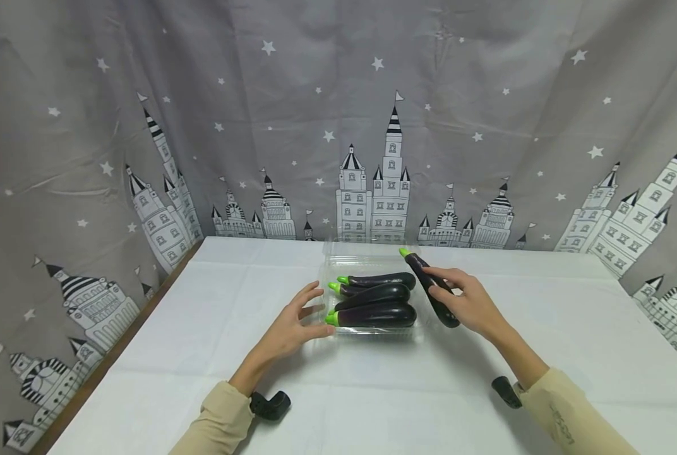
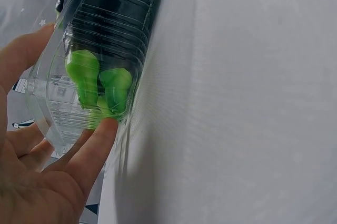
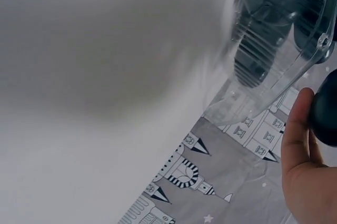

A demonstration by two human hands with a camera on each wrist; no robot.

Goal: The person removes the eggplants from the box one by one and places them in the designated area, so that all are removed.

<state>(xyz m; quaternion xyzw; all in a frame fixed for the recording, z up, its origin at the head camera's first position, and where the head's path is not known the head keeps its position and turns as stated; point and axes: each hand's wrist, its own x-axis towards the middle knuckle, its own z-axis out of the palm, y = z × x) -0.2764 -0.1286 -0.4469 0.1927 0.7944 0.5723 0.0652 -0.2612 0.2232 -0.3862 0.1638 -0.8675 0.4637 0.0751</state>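
A clear plastic container [image 1: 372, 260] stands on the table with several dark eggplants [image 1: 375, 314] lying in it, their bright green stems toward the left. My right hand [image 1: 468, 302] grips another eggplant [image 1: 429, 287] just above the container's right side, tilted with its green stem away from me. In the right wrist view the rounded end of that eggplant [image 3: 325, 110] shows beside my fingers. My left hand [image 1: 290, 325] has its fingers spread at the container's left end. The left wrist view shows those fingertips against the clear wall [image 2: 58, 84], near the green stems [image 2: 83, 74].
A white cloth [image 1: 372, 392] covers the table. Behind it hangs a grey curtain [image 1: 293, 126] printed with castles and stars. A brown wooden table edge [image 1: 128, 335] runs along the left. Each wrist carries a black device [image 1: 270, 406].
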